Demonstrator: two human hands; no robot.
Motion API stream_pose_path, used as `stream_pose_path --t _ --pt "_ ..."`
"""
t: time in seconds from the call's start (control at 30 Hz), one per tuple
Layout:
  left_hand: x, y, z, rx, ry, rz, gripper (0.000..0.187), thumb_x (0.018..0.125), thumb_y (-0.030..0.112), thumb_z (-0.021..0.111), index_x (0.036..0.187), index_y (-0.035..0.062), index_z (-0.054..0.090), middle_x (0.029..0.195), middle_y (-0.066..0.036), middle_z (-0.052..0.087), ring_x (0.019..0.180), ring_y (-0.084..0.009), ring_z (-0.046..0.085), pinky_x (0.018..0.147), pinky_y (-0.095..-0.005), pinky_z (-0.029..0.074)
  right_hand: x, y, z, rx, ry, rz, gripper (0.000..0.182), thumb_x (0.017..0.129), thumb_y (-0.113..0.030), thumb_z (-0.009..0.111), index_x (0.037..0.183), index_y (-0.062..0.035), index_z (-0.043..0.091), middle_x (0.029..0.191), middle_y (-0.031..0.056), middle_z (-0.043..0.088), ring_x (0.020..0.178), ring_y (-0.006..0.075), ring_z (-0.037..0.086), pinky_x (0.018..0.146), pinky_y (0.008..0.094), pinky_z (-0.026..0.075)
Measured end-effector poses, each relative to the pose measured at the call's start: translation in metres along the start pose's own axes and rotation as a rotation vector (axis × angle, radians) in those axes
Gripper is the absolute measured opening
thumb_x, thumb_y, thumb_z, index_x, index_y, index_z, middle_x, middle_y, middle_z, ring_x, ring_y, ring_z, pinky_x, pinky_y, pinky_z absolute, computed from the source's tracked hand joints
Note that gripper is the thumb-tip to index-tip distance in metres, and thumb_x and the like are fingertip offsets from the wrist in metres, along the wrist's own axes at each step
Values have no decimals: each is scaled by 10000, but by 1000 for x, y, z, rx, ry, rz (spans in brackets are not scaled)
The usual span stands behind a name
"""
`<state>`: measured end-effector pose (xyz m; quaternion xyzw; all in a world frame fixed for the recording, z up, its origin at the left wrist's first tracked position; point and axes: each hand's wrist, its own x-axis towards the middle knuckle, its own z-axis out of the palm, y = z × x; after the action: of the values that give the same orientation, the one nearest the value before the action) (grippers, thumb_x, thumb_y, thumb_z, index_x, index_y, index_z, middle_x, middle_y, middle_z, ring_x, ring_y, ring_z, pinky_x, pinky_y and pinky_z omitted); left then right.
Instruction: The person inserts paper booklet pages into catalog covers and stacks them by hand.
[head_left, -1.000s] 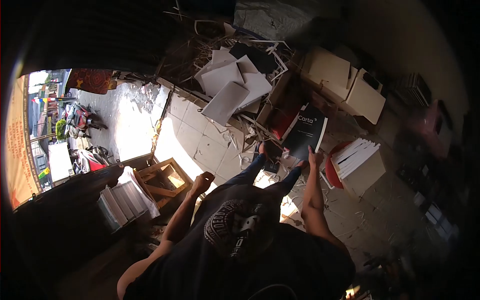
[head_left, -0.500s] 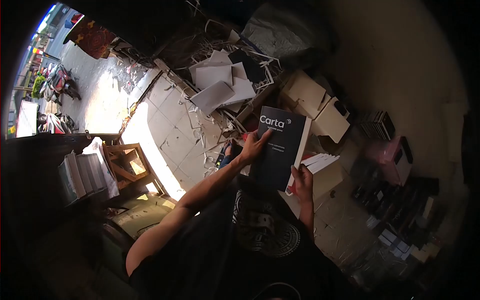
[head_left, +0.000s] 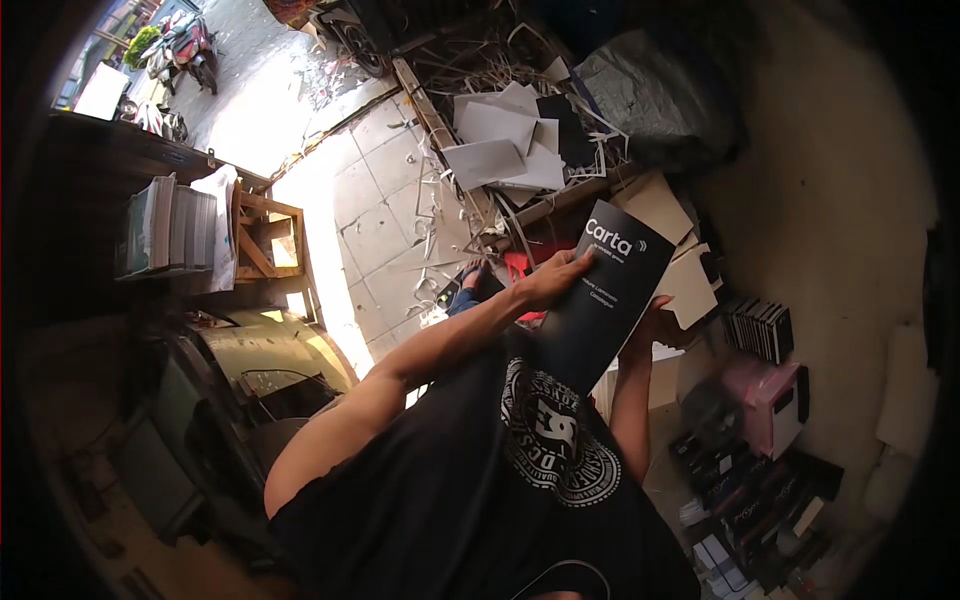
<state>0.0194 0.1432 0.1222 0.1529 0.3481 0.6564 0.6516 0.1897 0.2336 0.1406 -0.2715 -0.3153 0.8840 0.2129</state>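
A black book with "Carta" in white on its cover (head_left: 615,290) is held tilted in front of my chest. My left hand (head_left: 553,281) grips its left edge, with the thumb on the cover and the other fingers hidden beneath. At its right edge is my right hand (head_left: 652,325), partly behind the book, one fingertip showing beside the edge; what its other fingers do is hidden. Open cardboard flaps (head_left: 690,285) lie just beyond the book. White book edges (head_left: 665,352) show below my right hand.
Loose white sheets (head_left: 497,130) and paper strips fill a bin at the top. Stacked books (head_left: 172,230) and a wooden frame (head_left: 270,238) stand left. To the right are a pink box (head_left: 765,395), upright dark cases (head_left: 760,328) and black boxes (head_left: 745,490).
The book has tilted clockwise and moved right with both hands. My right hand has gone from the lower right corner to further up the right edge, partly behind it. The view has shifted.
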Motion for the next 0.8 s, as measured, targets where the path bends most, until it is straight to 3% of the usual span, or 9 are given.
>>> stream_pose_path --t 0.07,0.2,0.27,0.37,0.43,0.67,0.7,0.77,0.8 --pt "1 1 -1 11 9 -28 460 958 443 503 1099 13 585 925 -32 667 757 -76 642 671 -235 544 1 5 -9 85 60 16 895 840 -704 417 1418 -29 315 1367 129 465 1183 236 525 943 363 487" --pt "-3 21 2 95 100 -117 368 953 393 543 1095 55 578 918 -15 655 769 -88 642 677 -257 551 -10 -18 13 -347 194 -47 637 888 -443 621 1315 -6 442 1228 118 571 1014 201 603 835 319 522" --pt "-5 35 12 86 102 -42 319 938 290 601 1117 26 585 971 -42 669 765 -105 652 715 -257 552 -10 -25 14 -571 301 -328 419 800 -220 721 1121 21 602 1030 93 668 910 175 638 787 313 512" --pt "-4 38 26 391 106 240 232 886 146 672 1058 -10 673 930 -43 699 820 -89 630 735 -244 523 -17 -32 22 -1152 450 -486 398 767 -201 736 1072 25 614 988 258 647 1017 413 611 896 415 481" --pt "-9 35 43 549 209 384 207 872 70 658 1052 -33 669 911 -26 695 809 -64 593 731 -229 493 -10 -5 17 -1309 633 -705 430 777 -200 724 1120 26 596 1007 237 650 1100 424 552 1044 534 330" --pt "-15 22 37 590 255 584 185 840 -14 614 1014 -48 666 876 -23 681 792 -63 580 715 -228 477 -30 0 63 -841 673 -866 410 793 -77 720 1170 15 587 1053 168 673 1079 248 616 970 399 452" --pt "-17 21 13 659 171 551 180 851 9 597 1010 -35 668 864 -14 678 785 -70 579 701 -231 469 -34 -2 59 -768 582 -862 442 770 -49 752 1175 11 587 1069 131 675 1037 162 618 895 316 488" --pt "-15 34 -33 -280 -161 76 710 896 647 444 1078 -2 667 1100 -161 649 1076 -251 570 940 -424 431 -46 -7 36 -686 303 -708 464 770 -55 756 1193 10 575 1081 118 669 1022 167 618 900 315 485" --pt "-16 65 1 -441 -272 -64 1032 767 852 298 1247 -20 570 1302 -233 528 1259 -329 449 1074 -460 307 -61 -8 24 -637 188 -636 475 770 -58 758 1201 10 569 1087 111 666 1015 170 618 902 315 484"
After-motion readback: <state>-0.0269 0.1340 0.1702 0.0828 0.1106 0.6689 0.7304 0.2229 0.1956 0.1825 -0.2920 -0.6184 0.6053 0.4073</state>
